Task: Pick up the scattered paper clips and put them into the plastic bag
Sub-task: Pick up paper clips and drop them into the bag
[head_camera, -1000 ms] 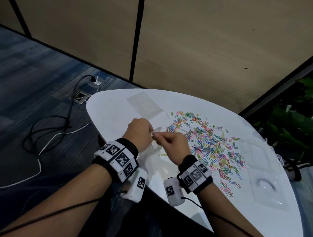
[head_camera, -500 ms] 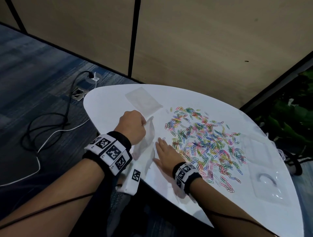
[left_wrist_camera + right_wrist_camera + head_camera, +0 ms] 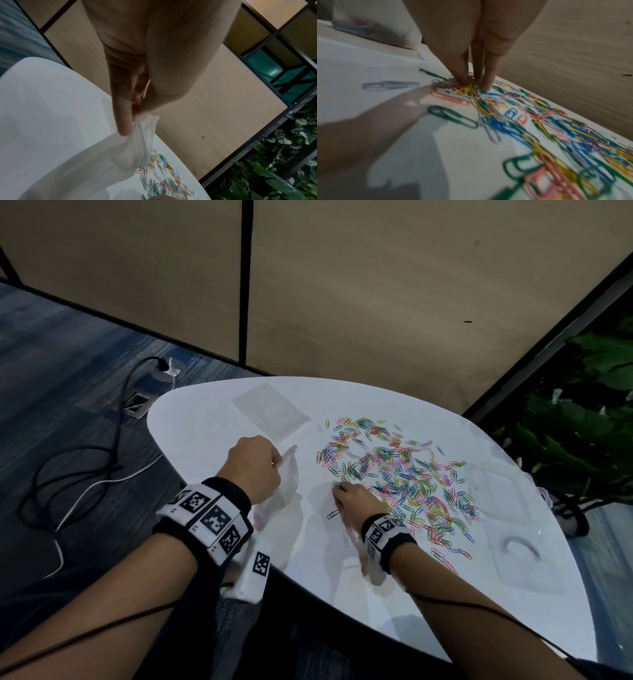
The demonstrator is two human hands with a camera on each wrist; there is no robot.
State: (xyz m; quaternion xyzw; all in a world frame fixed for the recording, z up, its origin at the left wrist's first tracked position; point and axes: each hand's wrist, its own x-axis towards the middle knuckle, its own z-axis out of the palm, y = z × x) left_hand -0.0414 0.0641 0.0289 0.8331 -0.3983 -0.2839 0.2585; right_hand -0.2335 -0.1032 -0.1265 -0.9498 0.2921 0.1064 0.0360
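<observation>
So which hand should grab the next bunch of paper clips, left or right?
Right. The right hand already has its fingertips down in the near edge of the paper clips. The left hand is busy pinching the plastic bag by its top, off to the side.

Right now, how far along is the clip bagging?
Early. Done: a few clips seem to show through the plastic bag, blurred. In hand: the left hand pinches the bag's mouth; the right hand has fingertips pressed on clips at the near-left edge of the paper clips. Left: nearly all the clips remain spread over the table.
</observation>
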